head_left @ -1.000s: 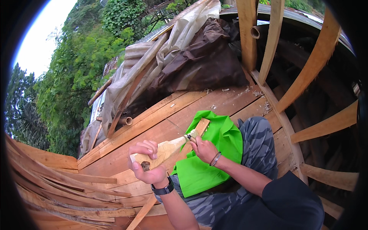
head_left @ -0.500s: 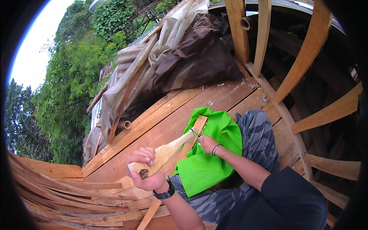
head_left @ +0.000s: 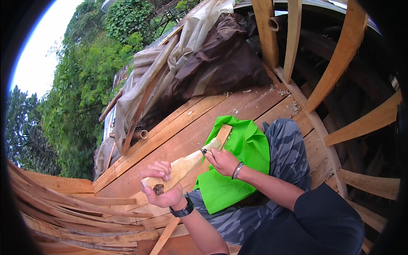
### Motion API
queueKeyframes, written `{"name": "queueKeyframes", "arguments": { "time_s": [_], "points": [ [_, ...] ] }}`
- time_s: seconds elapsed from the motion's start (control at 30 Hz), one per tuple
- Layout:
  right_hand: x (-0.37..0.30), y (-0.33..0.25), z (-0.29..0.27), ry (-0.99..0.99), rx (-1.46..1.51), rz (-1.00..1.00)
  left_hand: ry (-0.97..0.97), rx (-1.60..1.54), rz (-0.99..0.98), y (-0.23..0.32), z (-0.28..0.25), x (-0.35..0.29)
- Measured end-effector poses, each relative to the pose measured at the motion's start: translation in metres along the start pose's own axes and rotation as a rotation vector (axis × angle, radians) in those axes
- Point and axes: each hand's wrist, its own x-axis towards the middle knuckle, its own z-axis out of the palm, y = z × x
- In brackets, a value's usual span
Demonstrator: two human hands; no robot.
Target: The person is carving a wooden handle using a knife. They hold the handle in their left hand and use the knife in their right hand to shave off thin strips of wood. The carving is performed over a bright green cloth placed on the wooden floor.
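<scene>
My left hand (head_left: 172, 198) is curled around the fat end of a pale carved piece of wood (head_left: 182, 167), right by a dark brown knot (head_left: 158, 189). My right hand (head_left: 223, 162) is closed around a small dark tool, looks like a knife (head_left: 204, 151), up against the thinner end; can't make out much of the blade. The wood slants across in front of my lap, thin end by a narrow plank (head_left: 224, 133) on the bright green cloth (head_left: 221, 192) over my camo trousers (head_left: 289, 148).
</scene>
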Motion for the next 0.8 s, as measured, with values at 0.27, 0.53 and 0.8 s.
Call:
{"name": "queueKeyframes", "arguments": {
  "time_s": [0.27, 0.53, 0.8],
  "points": [
    [-0.010, 0.084, 0.011, -0.119, -0.230, 0.326, 0.017, -0.035, -0.016, -0.002, 0.003, 0.000],
    [-0.015, 0.035, -0.006, -0.145, -0.194, 0.258, -0.004, -0.004, -0.019, -0.004, 0.008, 0.002],
    [-0.004, 0.070, 0.003, -0.265, -0.383, 0.058, -0.118, 0.068, -0.029, -0.001, 0.031, -0.003]
  ]
}}
